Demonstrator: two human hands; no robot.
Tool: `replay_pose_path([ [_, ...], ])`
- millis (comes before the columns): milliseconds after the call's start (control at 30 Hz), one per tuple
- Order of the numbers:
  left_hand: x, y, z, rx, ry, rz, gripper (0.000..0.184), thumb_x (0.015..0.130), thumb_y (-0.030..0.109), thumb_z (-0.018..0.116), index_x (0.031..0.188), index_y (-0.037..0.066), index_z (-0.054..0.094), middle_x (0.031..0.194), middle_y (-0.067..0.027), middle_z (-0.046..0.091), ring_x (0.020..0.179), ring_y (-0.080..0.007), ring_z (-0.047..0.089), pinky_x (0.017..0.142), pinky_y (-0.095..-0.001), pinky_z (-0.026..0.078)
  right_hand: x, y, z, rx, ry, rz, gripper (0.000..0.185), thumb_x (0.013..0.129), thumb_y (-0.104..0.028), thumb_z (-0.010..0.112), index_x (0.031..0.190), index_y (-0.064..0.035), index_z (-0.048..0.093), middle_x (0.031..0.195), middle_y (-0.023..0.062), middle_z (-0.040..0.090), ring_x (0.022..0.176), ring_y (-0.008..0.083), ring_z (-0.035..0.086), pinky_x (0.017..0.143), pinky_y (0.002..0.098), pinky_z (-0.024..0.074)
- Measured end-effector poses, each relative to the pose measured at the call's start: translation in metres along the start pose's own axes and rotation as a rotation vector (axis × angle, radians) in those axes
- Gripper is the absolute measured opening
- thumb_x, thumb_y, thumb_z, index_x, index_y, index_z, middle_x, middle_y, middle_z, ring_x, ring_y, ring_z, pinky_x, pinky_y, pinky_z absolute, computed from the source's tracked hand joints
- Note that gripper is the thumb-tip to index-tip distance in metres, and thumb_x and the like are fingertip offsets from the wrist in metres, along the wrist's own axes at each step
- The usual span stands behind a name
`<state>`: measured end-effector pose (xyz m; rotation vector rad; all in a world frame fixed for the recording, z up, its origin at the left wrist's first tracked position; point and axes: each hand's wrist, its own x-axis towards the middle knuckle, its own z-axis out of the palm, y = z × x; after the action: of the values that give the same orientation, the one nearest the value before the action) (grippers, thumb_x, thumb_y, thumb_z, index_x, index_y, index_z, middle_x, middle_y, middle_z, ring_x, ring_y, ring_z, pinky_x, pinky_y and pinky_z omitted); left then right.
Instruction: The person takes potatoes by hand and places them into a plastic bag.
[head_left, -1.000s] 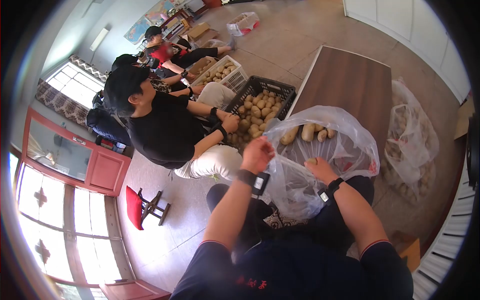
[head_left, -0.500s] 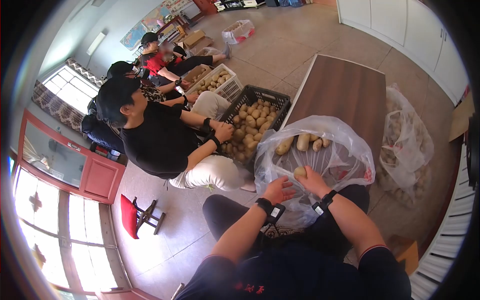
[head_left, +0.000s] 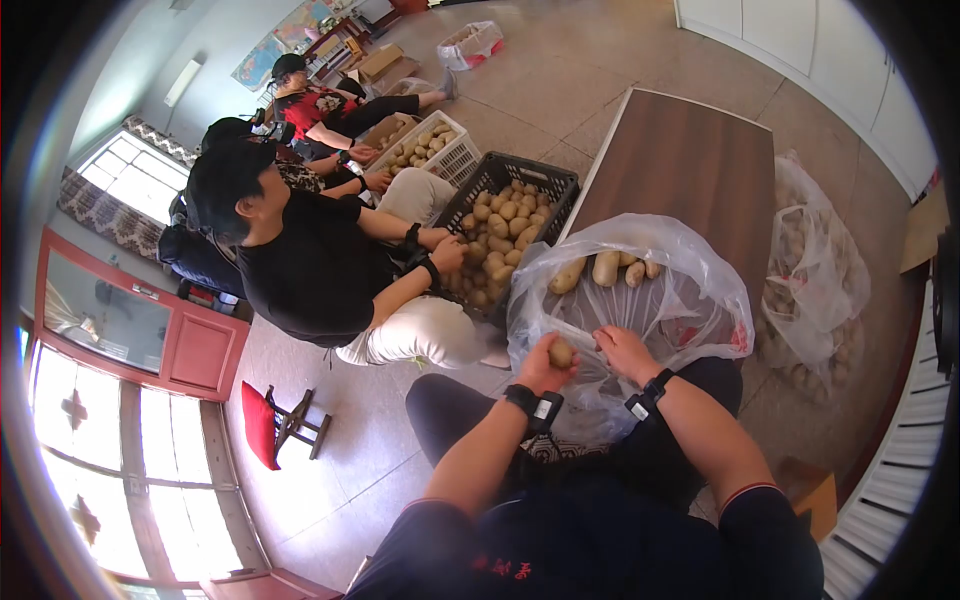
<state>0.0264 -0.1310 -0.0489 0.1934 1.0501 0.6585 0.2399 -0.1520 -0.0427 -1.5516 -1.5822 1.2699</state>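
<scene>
My left hand is closed round a small round potato, over the near side of an open clear plastic bag. To its right, my right hand has its fingers drawn together by the bag's near rim. What they pinch, if anything, I cannot make out. Several longer potatoes lie at the far side of the bag's mouth. The bag spreads over my lap and against the end of a brown tabletop.
To the left, a co-worker reaches into a black crate of potatoes. Beyond stand a white crate and other seated people. Another filled plastic bag lies right of the table. A red folding stool stands on the floor.
The potato has passed from my right hand to my left. My left hand has closed on it, and my right hand's fingers have drawn together.
</scene>
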Motion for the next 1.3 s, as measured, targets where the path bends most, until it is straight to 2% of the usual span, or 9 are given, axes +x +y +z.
replay_pose_path([
  [100, -0.003, 0.027, -0.018, -0.083, -0.081, 0.105, 0.035, 0.092, 0.042, 0.058, 0.105, 0.01, 0.051, 0.097, -0.0138, 0.062, 0.078, -0.0299, 0.063, 0.06, -0.0399, 0.053, 0.002, 0.013, 0.007, -0.14, 0.068, -0.088, 0.034, 0.095, -0.032, 0.051, 0.099, -0.0022, 0.067, 0.093, 0.0181, 0.069, 0.088, 0.038, 0.064, 0.077, 0.0445, 0.0496],
  [200, -0.009, 0.064, -0.021, -0.185, 0.055, 0.214, 0.037, 0.089, 0.038, 0.062, 0.106, 0.007, 0.05, 0.096, -0.0151, 0.058, 0.082, -0.0293, 0.059, 0.073, -0.0392, 0.054, 0.003, 0.021, 0.011, -0.189, 0.055, -0.102, 0.032, 0.092, -0.032, 0.054, 0.095, -0.0023, 0.066, 0.094, 0.0196, 0.068, 0.09, 0.04, 0.063, 0.079, 0.0467, 0.0484],
  [367, 0.0, 0.116, -0.042, -0.391, 0.142, 0.36, 0.036, 0.092, 0.035, 0.059, 0.109, 0.007, 0.045, 0.099, -0.0162, 0.055, 0.085, -0.0352, 0.059, 0.072, -0.0474, 0.058, 0.005, 0.03, 0.014, -0.216, 0.026, -0.134, 0.028, 0.088, -0.029, 0.06, 0.095, -0.003, 0.066, 0.092, 0.0196, 0.068, 0.089, 0.0398, 0.063, 0.079, 0.0474, 0.0486],
  [567, 0.001, 0.151, -0.047, -0.484, 0.206, 0.505, 0.037, 0.093, 0.033, 0.057, 0.116, 0.007, 0.045, 0.11, -0.017, 0.055, 0.104, -0.0373, 0.057, 0.085, -0.054, 0.055, 0.001, 0.032, 0.014, -0.273, 0.039, -0.147, 0.03, 0.087, -0.03, 0.061, 0.098, -0.0027, 0.066, 0.092, 0.0194, 0.068, 0.089, 0.0399, 0.063, 0.079, 0.0476, 0.0495],
  [833, -0.038, 0.169, -0.026, -0.387, 0.086, 0.559, 0.073, 0.094, 0.036, 0.055, 0.144, -0.003, 0.019, 0.141, -0.0235, 0.035, 0.123, -0.043, 0.048, 0.101, -0.0511, 0.047, 0.006, 0.045, 0.023, -0.316, 0.067, -0.114, 0.029, 0.085, -0.03, 0.06, 0.1, -0.0057, 0.066, 0.094, 0.0191, 0.068, 0.09, 0.0394, 0.064, 0.08, 0.0476, 0.0501],
  [967, -0.074, 0.181, -0.002, -0.266, -0.055, 0.621, 0.068, 0.094, 0.037, 0.054, 0.14, -0.003, 0.026, 0.135, -0.0209, 0.04, 0.121, -0.0406, 0.05, 0.102, -0.0502, 0.047, -0.001, 0.032, 0.022, -0.378, 0.08, -0.116, 0.028, 0.085, -0.029, 0.06, 0.1, -0.0073, 0.066, 0.095, 0.0192, 0.068, 0.091, 0.0393, 0.064, 0.08, 0.0478, 0.0501],
  [1000, -0.084, 0.183, 0.008, -0.255, -0.048, 0.625, 0.053, 0.095, 0.038, 0.053, 0.128, -0.002, 0.039, 0.121, -0.0171, 0.051, 0.113, -0.0365, 0.054, 0.098, -0.0487, 0.049, -0.003, 0.028, 0.021, -0.382, 0.057, -0.086, 0.028, 0.085, -0.029, 0.06, 0.1, -0.0065, 0.066, 0.094, 0.0194, 0.068, 0.091, 0.0392, 0.064, 0.08, 0.0478, 0.0501],
  [1133, -0.114, 0.184, 0.037, -0.127, -0.175, 0.6, 0.027, 0.096, 0.034, 0.052, 0.098, 0.007, 0.055, 0.093, -0.0081, 0.06, 0.092, -0.0293, 0.059, 0.087, -0.0459, 0.052, -0.001, 0.034, 0.026, -0.433, 0.057, -0.136, 0.029, 0.084, -0.028, 0.061, 0.099, -0.0035, 0.066, 0.093, 0.02, 0.067, 0.09, 0.0393, 0.064, 0.08, 0.0475, 0.0501],
  [1300, -0.085, 0.176, 0.041, -0.083, -0.137, 0.484, 0.018, 0.093, 0.025, 0.055, 0.095, 0.007, 0.057, 0.089, -0.0083, 0.061, 0.083, -0.0283, 0.062, 0.08, -0.0445, 0.053, -0.007, 0.033, 0.024, -0.408, 0.003, -0.147, 0.027, 0.082, -0.025, 0.063, 0.097, -0.0018, 0.065, 0.092, 0.0193, 0.066, 0.091, 0.0388, 0.063, 0.082, 0.0462, 0.0499],
])
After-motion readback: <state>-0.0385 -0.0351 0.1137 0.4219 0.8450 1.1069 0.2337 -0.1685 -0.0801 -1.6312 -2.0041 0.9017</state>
